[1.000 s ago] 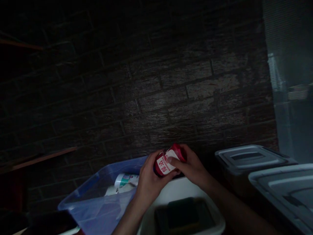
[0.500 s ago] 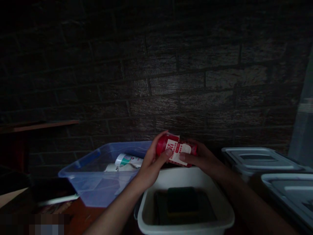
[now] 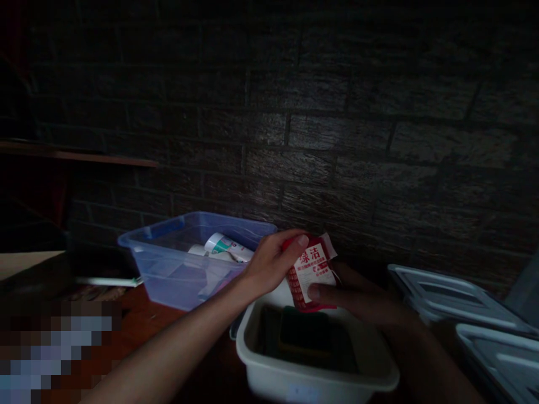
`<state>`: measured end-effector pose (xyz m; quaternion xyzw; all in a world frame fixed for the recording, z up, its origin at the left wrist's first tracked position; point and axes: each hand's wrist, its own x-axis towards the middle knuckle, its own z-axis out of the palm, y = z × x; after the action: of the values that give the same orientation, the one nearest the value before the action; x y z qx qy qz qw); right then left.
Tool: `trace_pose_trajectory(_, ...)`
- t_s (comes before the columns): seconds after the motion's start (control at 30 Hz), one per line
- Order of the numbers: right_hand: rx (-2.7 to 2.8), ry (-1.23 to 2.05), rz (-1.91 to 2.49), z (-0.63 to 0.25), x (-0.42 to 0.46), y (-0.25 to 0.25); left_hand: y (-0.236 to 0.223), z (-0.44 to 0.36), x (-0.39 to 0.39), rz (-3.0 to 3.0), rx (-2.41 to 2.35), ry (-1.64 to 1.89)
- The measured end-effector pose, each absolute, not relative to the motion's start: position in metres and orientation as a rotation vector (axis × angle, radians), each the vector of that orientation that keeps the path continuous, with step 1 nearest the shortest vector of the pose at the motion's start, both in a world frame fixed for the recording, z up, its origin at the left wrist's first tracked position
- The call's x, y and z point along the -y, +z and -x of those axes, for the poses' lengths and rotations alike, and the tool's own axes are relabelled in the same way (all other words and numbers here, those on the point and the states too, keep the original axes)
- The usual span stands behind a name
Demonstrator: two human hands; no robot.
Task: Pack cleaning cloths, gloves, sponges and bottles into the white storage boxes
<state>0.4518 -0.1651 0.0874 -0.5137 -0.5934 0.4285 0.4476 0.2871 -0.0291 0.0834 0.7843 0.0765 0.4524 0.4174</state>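
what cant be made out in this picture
All in the head view:
Red packet: fine print too small to read.
Right hand: most fingers hidden behind the packet.
Blue bin: right part hidden by the left hand.
Nearer gray lid: cut off by the right edge.
Lower-left corner: blurred into blocks.

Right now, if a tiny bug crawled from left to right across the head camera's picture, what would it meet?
Brown shelf → see-through blue bin → left hand → red packet → right hand → grey lids.
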Motion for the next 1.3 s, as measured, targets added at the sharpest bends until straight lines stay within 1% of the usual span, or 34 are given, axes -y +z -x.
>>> trace_pose_trajectory(0.23,1.522,0.972,1.312,-0.446,0.163,0.094,0.092,-0.287,0.033,-1.911,-0.119,1.262)
trace_pose_trajectory(0.47,1.548,0.948,1.255,-0.450,0.157,0.090,0.093,-0.290,0.033,-1.853,-0.110,1.280)
trace_pose_trajectory(0.73,1.382,0.956,1.268,-0.447,0.159,0.090,0.085,-0.297,0.027,-1.863,-0.162,1.193)
trace_pose_trajectory(0.9,1.422,0.983,1.249,-0.447,0.156,0.092,0.080,-0.297,0.028,-1.727,-0.177,1.177)
trace_pose_trajectory(1.13,1.365,0.946,0.989,-0.450,0.144,0.082,0.077,-0.299,0.027,-1.595,-0.013,1.039)
trace_pose_trajectory(1.3,1.358,0.907,1.008,-0.453,0.142,0.078,0.080,-0.302,0.030,-1.583,-0.020,1.034)
